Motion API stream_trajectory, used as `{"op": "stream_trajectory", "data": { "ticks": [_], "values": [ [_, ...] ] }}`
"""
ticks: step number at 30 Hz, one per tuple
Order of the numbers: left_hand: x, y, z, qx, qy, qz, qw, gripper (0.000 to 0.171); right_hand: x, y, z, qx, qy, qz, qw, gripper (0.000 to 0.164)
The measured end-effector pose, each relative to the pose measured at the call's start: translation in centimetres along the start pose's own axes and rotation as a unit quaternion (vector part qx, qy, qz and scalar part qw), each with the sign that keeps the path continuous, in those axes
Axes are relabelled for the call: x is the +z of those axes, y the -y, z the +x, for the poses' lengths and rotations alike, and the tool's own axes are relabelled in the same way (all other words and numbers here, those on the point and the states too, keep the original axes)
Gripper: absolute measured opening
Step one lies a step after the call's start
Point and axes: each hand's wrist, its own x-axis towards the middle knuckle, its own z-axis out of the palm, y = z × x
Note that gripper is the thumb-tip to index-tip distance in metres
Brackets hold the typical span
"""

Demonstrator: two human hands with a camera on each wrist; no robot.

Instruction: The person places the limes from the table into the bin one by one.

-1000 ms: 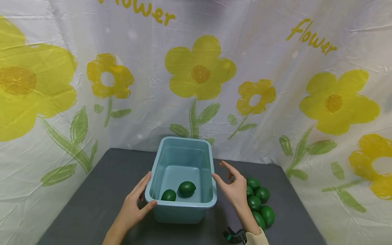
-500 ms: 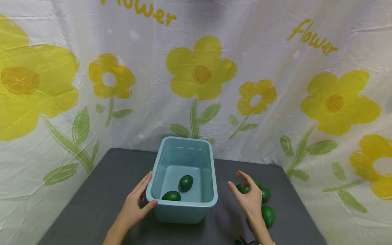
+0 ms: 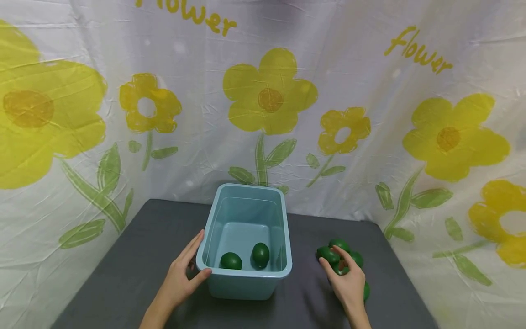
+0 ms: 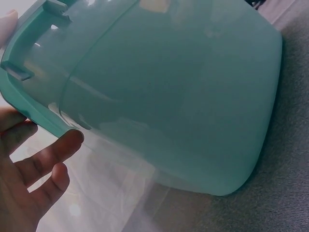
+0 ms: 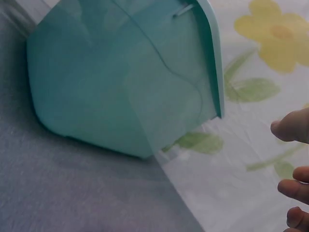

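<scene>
In the lower middle of the head view, a deep, light-blue rectangular plastic bin with rounded corners (image 3: 246,274) stands upright on a dark-grey counter (image 3: 123,274). Inside, towards the near end of its floor, lie two glossy dark-green oval fruits: one at the left (image 3: 231,261), the other just to its right (image 3: 260,254), with a narrow gap between them.

The person's left hand (image 3: 179,277), at the lower left of centre, rests against the bin's near left corner, thumb at the front rim and fingers extended along the left side. The left wrist view shows its fingers spread at the rim, at the left edge of that frame.

At the lower right, the right hand (image 3: 344,278) is over a cluster of more dark-green oval fruits (image 3: 328,255) on the counter. Its thumb and fingers stand apart, moderately wide, around the near part of the cluster; whether they touch a fruit I cannot tell. The hand partly hides the cluster. In the right wrist view, its thumb and fingertips (image 5: 292,126) show separated at the right edge.

A white curtain with yellow flowers (image 3: 197,155) fills the upper frame and both sides.
</scene>
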Motion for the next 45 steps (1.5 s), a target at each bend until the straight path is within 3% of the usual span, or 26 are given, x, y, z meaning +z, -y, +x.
{"op": "stream_trajectory", "data": {
  "ticks": [12,20,27,30,39,45],
  "values": [
    [-0.2,0.1,-0.1,-0.002,0.006,-0.003,1.0,0.085,-1.7,-3.0,-1.6,0.113,0.001,-0.042,0.993,0.062],
    [-0.4,0.0,-0.1,-0.004,-0.003,0.005,1.0,0.084,-2.7,-4.3,-2.1,0.141,-0.004,-0.068,0.988,0.065],
    [-0.2,0.1,-0.2,0.009,-0.002,0.002,1.0,0.083,-3.3,-6.0,-3.3,0.187,-0.038,-0.104,0.976,0.069],
    [-0.2,0.2,-0.3,0.008,-0.003,0.002,1.0,0.083,-3.4,-6.9,-3.7,0.194,-0.044,-0.124,0.972,0.072],
    [-0.1,0.2,-0.4,-0.003,-0.004,0.005,1.0,0.083,-3.6,-8.2,-4.2,0.209,-0.009,-0.163,0.964,0.088],
    [-0.1,0.1,-0.1,0.0,0.0,0.005,1.0,0.083,-3.5,-9.5,-4.5,0.166,-0.017,-0.178,0.97,0.084]
  ]
}}
